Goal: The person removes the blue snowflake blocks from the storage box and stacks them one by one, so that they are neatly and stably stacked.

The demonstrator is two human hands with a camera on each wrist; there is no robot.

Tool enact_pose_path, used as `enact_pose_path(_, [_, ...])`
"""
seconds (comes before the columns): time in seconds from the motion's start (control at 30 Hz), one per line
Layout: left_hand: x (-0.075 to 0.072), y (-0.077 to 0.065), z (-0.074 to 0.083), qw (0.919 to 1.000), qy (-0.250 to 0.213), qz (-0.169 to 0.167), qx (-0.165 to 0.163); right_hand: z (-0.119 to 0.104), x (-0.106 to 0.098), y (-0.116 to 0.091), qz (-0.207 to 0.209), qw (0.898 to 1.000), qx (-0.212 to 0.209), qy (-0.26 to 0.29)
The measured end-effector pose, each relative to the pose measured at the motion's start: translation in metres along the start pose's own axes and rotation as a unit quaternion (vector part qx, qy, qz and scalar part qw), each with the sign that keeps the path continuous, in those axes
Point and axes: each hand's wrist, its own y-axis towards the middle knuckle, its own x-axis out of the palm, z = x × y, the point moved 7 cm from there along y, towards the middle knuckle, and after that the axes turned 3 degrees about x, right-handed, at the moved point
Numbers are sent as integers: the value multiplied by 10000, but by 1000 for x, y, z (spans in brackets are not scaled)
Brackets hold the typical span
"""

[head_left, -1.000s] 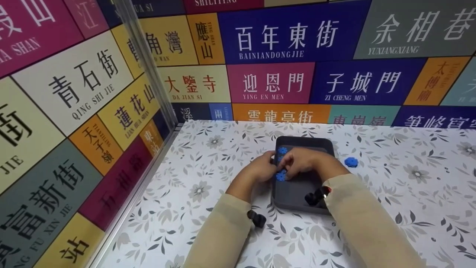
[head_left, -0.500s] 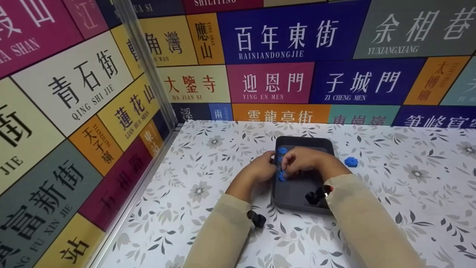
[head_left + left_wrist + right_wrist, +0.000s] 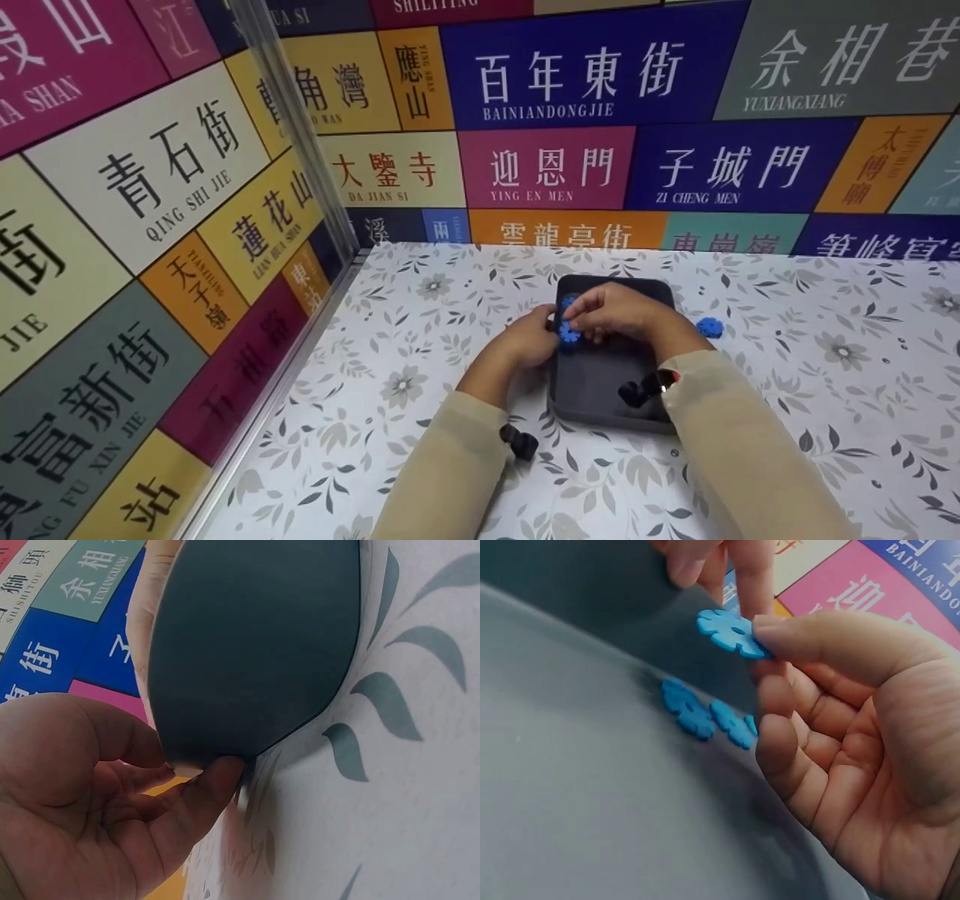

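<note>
A dark grey rectangular tray [image 3: 600, 386] lies on the table. My left hand [image 3: 531, 337] grips its left wall; in the left wrist view the fingertips [image 3: 225, 771] pinch the tray's edge. Over the tray's left side my right hand [image 3: 621, 313] pinches a blue notched plastic disc [image 3: 731, 634], shaped like a snowflake with a hole in its middle. Beneath it, a blue disc [image 3: 687, 709] and another blue disc [image 3: 730, 724] lie in a row along the tray wall, with a sliver of a further one partly hidden behind the right fingers.
More blue discs [image 3: 709, 327] lie together on the tabletop right of the tray. The table cover [image 3: 420, 322] is white with grey leaves and flowers. Panels with printed street names [image 3: 547, 169] stand behind and to the left. Each wrist carries a small black camera [image 3: 519, 441].
My right hand has lifted a blue disc from the tray's left side and moved it a little farther away, over the row. The left hand stays on the tray wall.
</note>
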Motion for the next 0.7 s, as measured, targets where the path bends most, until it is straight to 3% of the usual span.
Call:
enact_pose_path(0.13, [1,-1,1,10000,-3,-13,37,-8,-9,-1,280,9994,16,203])
enact_pose_path(0.3, [1,-1,2,10000,-49,28,43,-22,-32,-10,1123,9924,-173,474])
enact_pose_path(0.47, [1,0,3,10000,-49,43,36,-28,-48,-36,1745,9788,-353,1012])
enact_pose_path(0.7, [0,0,2,9999,-102,74,6,-12,-67,-79,2353,9591,-576,1463])
